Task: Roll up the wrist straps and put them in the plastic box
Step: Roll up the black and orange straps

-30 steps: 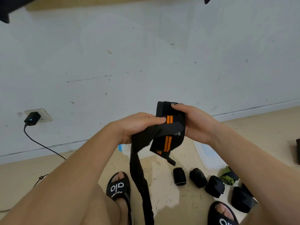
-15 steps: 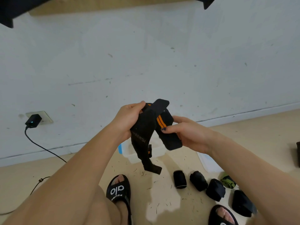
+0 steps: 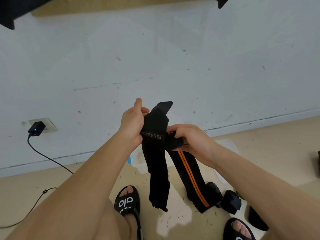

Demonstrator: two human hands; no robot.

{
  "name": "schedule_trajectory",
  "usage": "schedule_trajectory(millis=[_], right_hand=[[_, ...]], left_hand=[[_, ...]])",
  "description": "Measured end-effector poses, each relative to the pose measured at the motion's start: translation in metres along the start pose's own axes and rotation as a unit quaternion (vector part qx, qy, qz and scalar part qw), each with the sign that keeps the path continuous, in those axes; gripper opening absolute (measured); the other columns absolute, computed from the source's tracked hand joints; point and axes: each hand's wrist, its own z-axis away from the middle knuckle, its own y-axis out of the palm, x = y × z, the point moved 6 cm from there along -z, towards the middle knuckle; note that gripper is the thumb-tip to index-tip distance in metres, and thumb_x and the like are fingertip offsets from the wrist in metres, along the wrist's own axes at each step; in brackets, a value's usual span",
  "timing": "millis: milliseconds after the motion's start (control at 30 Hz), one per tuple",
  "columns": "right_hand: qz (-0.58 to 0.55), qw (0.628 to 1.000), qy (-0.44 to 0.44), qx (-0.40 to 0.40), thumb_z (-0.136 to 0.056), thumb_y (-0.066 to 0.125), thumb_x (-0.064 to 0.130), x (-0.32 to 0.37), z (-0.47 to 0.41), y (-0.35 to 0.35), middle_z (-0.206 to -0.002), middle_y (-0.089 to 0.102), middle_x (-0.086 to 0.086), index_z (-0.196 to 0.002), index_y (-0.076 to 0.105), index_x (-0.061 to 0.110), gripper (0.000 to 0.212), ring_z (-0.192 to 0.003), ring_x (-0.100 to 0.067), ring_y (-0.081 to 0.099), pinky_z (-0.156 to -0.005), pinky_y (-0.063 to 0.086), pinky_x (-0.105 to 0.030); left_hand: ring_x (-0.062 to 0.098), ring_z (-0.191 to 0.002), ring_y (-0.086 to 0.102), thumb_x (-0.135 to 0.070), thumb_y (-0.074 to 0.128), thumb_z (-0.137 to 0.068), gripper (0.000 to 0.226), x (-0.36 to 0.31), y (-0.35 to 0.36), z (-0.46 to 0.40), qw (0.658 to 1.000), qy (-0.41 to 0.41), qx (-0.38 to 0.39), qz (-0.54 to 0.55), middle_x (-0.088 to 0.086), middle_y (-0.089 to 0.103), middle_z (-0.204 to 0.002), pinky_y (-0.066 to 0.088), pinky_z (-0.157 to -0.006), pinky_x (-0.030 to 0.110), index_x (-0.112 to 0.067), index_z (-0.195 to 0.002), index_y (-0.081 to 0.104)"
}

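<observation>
Observed from the head view: 1 black strap [image 3: 156,149] is held up in front of the wall [image 3: 155,58], above the floor [image 3: 277,144]. It hangs in 2 lengths. The left length carries lettering near the top and drops plain black toward the floor; the right length shows 2 orange stripes and angles down to the right.

Left hand [image 3: 132,124]: fingers curled round the upper part of the strap just beside the lettering, thumb raised clear of the fabric. A short tab of strap stands above this grip.

Right hand [image 3: 188,138]: fingers curled tight on the striped length at its top, where it meets the other length.

Box [image 3: 140,161]: pale plastic, on the floor against the wall, partly hidden behind the left forearm and the strap. Its contents cannot be made out.

3 dark rolls [image 3: 231,201] lie on the floor at lower right, near the right sandal [image 3: 239,231]. The left sandal [image 3: 127,201] sits below the hanging strap.

A charger [image 3: 36,129] sits in a wall socket at left, its cable [image 3: 46,158] trailing to the floor.
</observation>
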Motion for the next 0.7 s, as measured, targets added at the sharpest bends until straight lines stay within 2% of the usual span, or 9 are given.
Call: schedule_trajectory(millis=[67,200,267,333,433,500,533,600,700], right_hand=[[-0.010,1.000,0.004,0.016,-0.095,0.038,0.000,0.001,0.002,0.004,-0.112,0.073,-0.014,-0.118,0.074,0.007,0.044,-0.093,-0.020,0.072,-0.074,0.059,-0.026],[0.027,0.997,-0.036,0.062,-0.102,0.057,0.019,0.003,0.003,0.012,-0.099,0.073,-0.005,-0.107,0.074,0.013,0.019,-0.096,-0.017,0.071,-0.085,0.060,-0.031],[0.065,0.995,-0.058,0.047,-0.099,0.066,0.028,0.004,0.002,0.013,-0.096,0.074,-0.003,-0.101,0.073,0.014,0.015,-0.097,-0.017,0.074,-0.093,0.060,-0.036],[0.093,0.992,-0.088,-0.003,-0.098,0.069,0.030,0.007,0.000,0.009,-0.093,0.073,-0.006,-0.097,0.072,0.011,0.019,-0.092,-0.018,0.074,-0.092,0.058,-0.036],[0.087,0.988,-0.110,-0.058,-0.100,0.065,0.022,0.010,-0.003,0.002,-0.080,0.064,-0.007,-0.085,0.066,0.005,0.023,-0.077,-0.015,0.065,-0.078,0.052,-0.035],[0.083,0.987,-0.114,-0.076,-0.101,0.064,0.021,0.012,-0.006,-0.004,-0.081,0.058,-0.018,-0.087,0.062,-0.001,0.027,-0.075,-0.016,0.060,-0.074,0.049,-0.033],[0.075,0.987,-0.116,-0.081,-0.101,0.064,0.022,0.014,-0.007,-0.006,-0.085,0.056,-0.024,-0.091,0.060,-0.007,0.030,-0.077,-0.020,0.060,-0.075,0.048,-0.036],[0.054,0.988,-0.117,-0.088,-0.100,0.065,0.021,0.015,-0.008,-0.009,-0.088,0.057,-0.027,-0.098,0.059,-0.012,0.034,-0.080,-0.027,0.060,-0.077,0.050,-0.042],[0.033,0.989,-0.105,-0.100,-0.099,0.066,0.021,0.014,-0.010,-0.013,-0.100,0.066,-0.029,-0.101,0.069,-0.005,0.026,-0.086,-0.027,0.067,-0.086,0.057,-0.047]], left_hand=[[0.027,-0.089,0.069,-0.052,0.045,-0.104,0.047,-0.001,-0.001,0.001,1.000,0.007,-0.015,0.005,0.014,0.072,-0.111,0.054,-0.067,0.034,-0.009,-0.102,0.064],[0.025,-0.086,0.067,-0.050,0.047,-0.103,0.043,0.000,-0.001,0.002,0.999,0.016,-0.038,0.002,0.012,0.070,-0.104,0.054,-0.071,0.036,-0.010,-0.098,0.063],[0.024,-0.085,0.067,-0.050,0.046,-0.103,0.043,0.001,0.000,0.002,0.999,0.017,-0.043,-0.007,0.010,0.069,-0.101,0.054,-0.066,0.034,-0.011,-0.096,0.063],[0.024,-0.086,0.067,-0.051,0.044,-0.104,0.045,0.002,0.002,0.004,0.999,0.016,-0.033,-0.017,0.011,0.070,-0.103,0.054,-0.068,0.034,-0.011,-0.098,0.063],[0.025,-0.092,0.070,-0.055,0.038,-0.105,0.053,0.002,0.012,0.007,0.999,0.011,0.019,-0.042,0.015,0.072,-0.107,0.056,-0.074,0.035,-0.010,-0.104,0.065],[0.023,-0.095,0.073,-0.055,0.037,-0.106,0.052,0.001,0.018,0.009,0.995,0.019,0.072,-0.061,0.013,0.075,-0.107,0.058,-0.083,0.035,-0.013,-0.107,0.067],[0.022,-0.099,0.074,-0.054,0.039,-0.105,0.050,0.000,0.021,0.010,0.991,0.029,0.105,-0.072,0.011,0.076,-0.108,0.058,-0.090,0.036,-0.014,-0.110,0.069],[0.019,-0.106,0.073,-0.049,0.050,-0.103,0.041,0.001,0.026,0.011,0.979,0.047,0.166,-0.105,0.005,0.077,-0.111,0.056,-0.099,0.038,-0.016,-0.116,0.071],[0.020,-0.108,0.073,-0.031,0.063,-0.101,0.026,0.002,0.023,0.011,0.971,0.068,0.194,-0.120,0.006,0.076,-0.113,0.057,-0.100,0.038,-0.014,-0.120,0.066]])
